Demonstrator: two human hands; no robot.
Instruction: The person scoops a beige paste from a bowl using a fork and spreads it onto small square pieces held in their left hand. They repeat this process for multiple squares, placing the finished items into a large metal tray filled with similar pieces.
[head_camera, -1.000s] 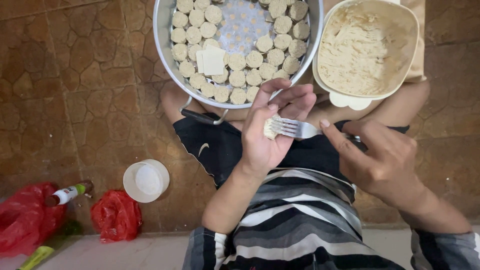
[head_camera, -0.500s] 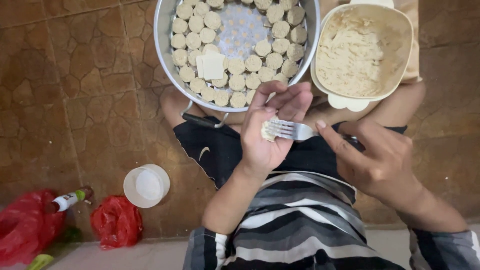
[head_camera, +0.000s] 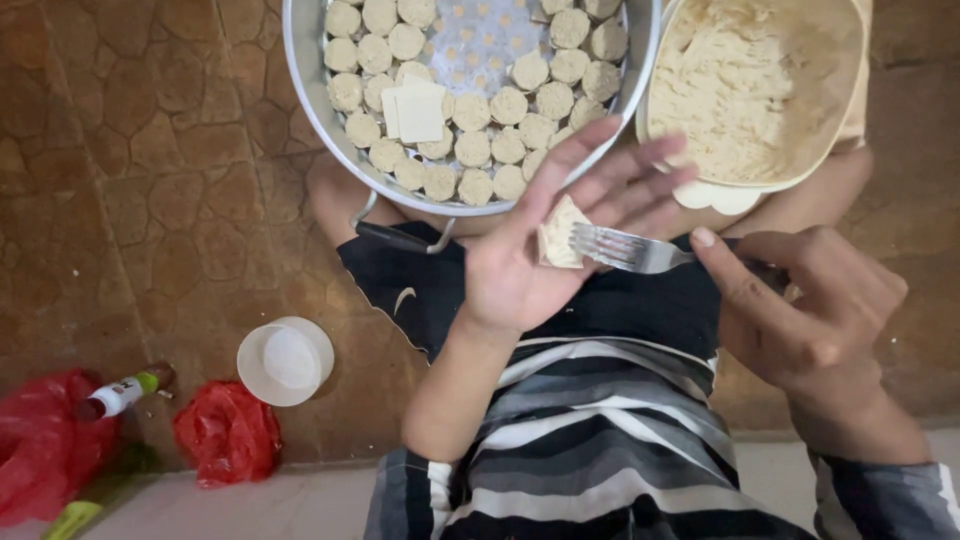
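My left hand (head_camera: 545, 250) lies palm up over my lap with a pale dough wrapper (head_camera: 560, 235) resting on its fingers. My right hand (head_camera: 800, 310) grips a metal fork (head_camera: 630, 250) by the handle, and the tines touch the wrapper. Just beyond the hands sits a round metal steamer tray (head_camera: 310, 90) ringed with several small filled dumplings (head_camera: 480, 150) and a short stack of square wrappers (head_camera: 415, 108). A cream bowl (head_camera: 830, 150) of pale minced filling (head_camera: 740, 80) stands to the right of the tray.
On the brown tiled floor (head_camera: 130, 180) to my left are a small white round lid or cup (head_camera: 285, 360), two red plastic bags (head_camera: 228, 432), and a small bottle with a green band (head_camera: 125, 392). My black shorts and striped shirt fill the lower middle.
My left hand has flattened out, fingers stretching toward the bowl. The fork tines stay against the wrapper. The view has shifted slightly closer to the tray.
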